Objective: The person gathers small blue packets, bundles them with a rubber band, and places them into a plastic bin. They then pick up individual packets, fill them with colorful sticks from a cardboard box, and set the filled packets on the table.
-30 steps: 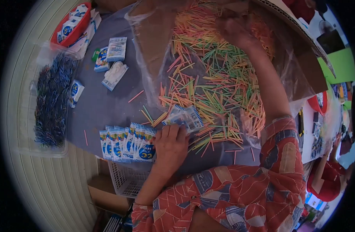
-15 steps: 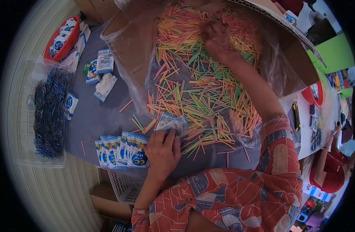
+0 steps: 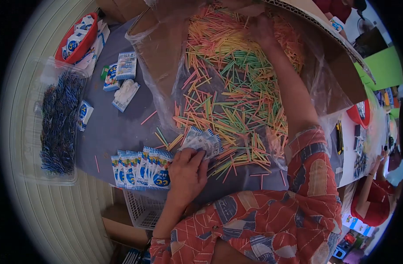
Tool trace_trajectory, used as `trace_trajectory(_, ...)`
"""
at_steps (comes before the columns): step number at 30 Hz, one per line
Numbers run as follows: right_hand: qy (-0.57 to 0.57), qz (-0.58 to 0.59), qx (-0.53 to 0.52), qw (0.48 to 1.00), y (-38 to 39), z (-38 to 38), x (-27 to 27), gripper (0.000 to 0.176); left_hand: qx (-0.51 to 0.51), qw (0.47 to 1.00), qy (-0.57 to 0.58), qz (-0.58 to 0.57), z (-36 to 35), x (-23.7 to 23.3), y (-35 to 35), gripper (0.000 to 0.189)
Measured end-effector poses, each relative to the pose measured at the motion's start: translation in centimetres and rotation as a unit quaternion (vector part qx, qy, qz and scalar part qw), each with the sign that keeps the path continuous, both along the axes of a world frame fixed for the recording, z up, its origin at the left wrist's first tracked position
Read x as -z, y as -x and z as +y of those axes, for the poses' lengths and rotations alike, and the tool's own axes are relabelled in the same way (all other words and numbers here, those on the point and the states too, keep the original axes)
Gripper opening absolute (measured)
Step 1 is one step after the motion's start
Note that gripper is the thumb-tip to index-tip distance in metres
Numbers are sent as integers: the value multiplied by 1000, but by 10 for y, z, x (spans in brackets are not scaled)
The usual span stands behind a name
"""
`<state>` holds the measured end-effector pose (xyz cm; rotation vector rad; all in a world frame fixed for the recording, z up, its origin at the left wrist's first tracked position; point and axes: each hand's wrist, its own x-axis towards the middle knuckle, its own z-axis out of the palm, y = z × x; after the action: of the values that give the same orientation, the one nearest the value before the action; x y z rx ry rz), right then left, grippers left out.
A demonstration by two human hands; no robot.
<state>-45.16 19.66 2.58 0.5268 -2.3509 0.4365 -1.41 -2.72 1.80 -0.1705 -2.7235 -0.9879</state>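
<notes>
My left hand (image 3: 187, 175) is closed on the lower edge of some small blue-and-white packets (image 3: 202, 141) at the table's front. Just left of it, a fanned row of printed packets (image 3: 140, 169) lies overlapping. My right hand (image 3: 261, 30) reaches far into the open cardboard box, over the heap of coloured sticks (image 3: 250, 66); its fingers are blurred and partly hidden, so what it holds cannot be made out. Pink, yellow, green and orange sticks spill from the box towards me on clear plastic.
At the left are a clear tray (image 3: 72, 179) of dark twisted strands, a red basket (image 3: 83, 55) of packets and loose packets (image 3: 127, 66). A white crate (image 3: 142, 211) sits below the table edge. A box flap (image 3: 342, 83) rises at right; a person in red (image 3: 373, 200) is beyond.
My right hand has moved up and slightly right, deeper into the box. My left hand stays at the packets. The whole view has shifted slightly.
</notes>
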Motion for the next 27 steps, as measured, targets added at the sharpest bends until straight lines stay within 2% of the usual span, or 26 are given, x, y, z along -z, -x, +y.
trace_trajectory(4, 84, -8, -91, 992, 28, 0, 6, 39, -15, 999, -35, -12, -2, 13, 0, 16)
trace_trajectory(6, 123, -13, -137, 983, 32, 1, 7, 39, -26, 997, -43, 50, -2, 16, 3, 14)
trace_trajectory(7, 122, -11, -137, 983, 11, -7, -3, 39, -26, 997, -43, 52, -1, 14, 2, 14)
trace_trajectory(8, -19, -43, -114, 992, -31, -23, -21, 35, -24, 996, 10, 80, 0, 12, 2, 15)
trace_trajectory(9, -160, -73, -89, 980, -56, -36, -33, 32, -23, 992, 62, 109, 1, 10, 2, 15)
trace_trajectory(10, -161, -69, -90, 980, -56, -43, -26, 32, -24, 991, 63, 112, 1, 12, 0, 15)
trace_trajectory(12, -289, -79, -133, 945, -56, -56, -6, 26, -29, 993, 77, 81, 1, 20, -2, 20)
trace_trajectory(13, -290, -77, -135, 944, -53, -59, -4, 26, -32, 993, 77, 82, 1, 19, -2, 20)
trace_trajectory(15, -278, -48, -88, 955, -48, -68, 1, 23, -30, 998, 32, 46, -1, 14, -5, 23)
trace_trajectory(18, -257, -7, -17, 966, -42, -76, 7, 18, -29, 999, 24, 24, -2, 0, -7, 23)
trace_trajectory(21, -238, 36, 60, 969, -33, -74, 6, 14, -17, 998, 61, 20, -6, 6, -6, 22)
trace_trajectory(22, -240, 35, 57, 968, -27, -66, 6, 14, -19, 998, 58, 19, -7, 8, -6, 22)
trace_trajectory(23, -106, 97, -45, 989, -21, -50, 4, 11, -28, 998, 49, 29, -7, 10, -6, 21)
trace_trajectory(24, 31, 156, -143, 977, -19, -37, 3, 9, -35, 998, 39, 40, -7, 11, -5, 19)
trace_trajectory(25, 27, 156, -137, 978, -36, -36, -7, 9, -28, 998, 35, 40, -8, 14, -3, 19)
trace_trajectory(26, 314, -76, -205, 924, -56, -33, -13, 8, -31, 996, 12, 79, -10, 17, -1, 19)
trace_trajectory(27, 561, -292, -243, 735, -79, -28, -19, 11, -33, 993, -12, 116, -11, 19, 0, 18)
